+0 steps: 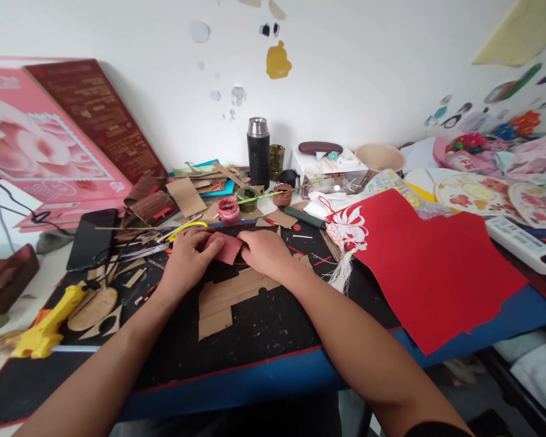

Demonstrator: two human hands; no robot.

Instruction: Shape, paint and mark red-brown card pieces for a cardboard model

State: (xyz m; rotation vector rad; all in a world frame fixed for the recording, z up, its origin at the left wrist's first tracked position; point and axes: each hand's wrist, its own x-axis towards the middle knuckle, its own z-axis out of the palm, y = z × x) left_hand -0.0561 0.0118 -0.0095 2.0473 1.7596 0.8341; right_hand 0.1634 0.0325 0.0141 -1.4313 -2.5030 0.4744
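Between my two hands is a small reddish-pink piece of card (227,247). My left hand (188,252) holds its left side, thumb lying on top. At its right edge, my right hand (261,250) pinches the corner with thumb and curled fingers. Below them a cut sheet of brown cardboard (218,303) lies on the black mat (273,328). Just beyond my hands stand an open jar of pink paint (229,209), a jar of green paint (247,197) and a jar of brown paint (282,195). Yellow-handled scissors (186,229) lie behind my left hand.
A yellow glue gun (50,328) and cardboard scraps lie on the left, near a black phone (92,238). A large red sheet (437,261) covers the right side. A black thermos (258,155) stands by the wall. A green-handled tool (306,216) lies right of the jars.
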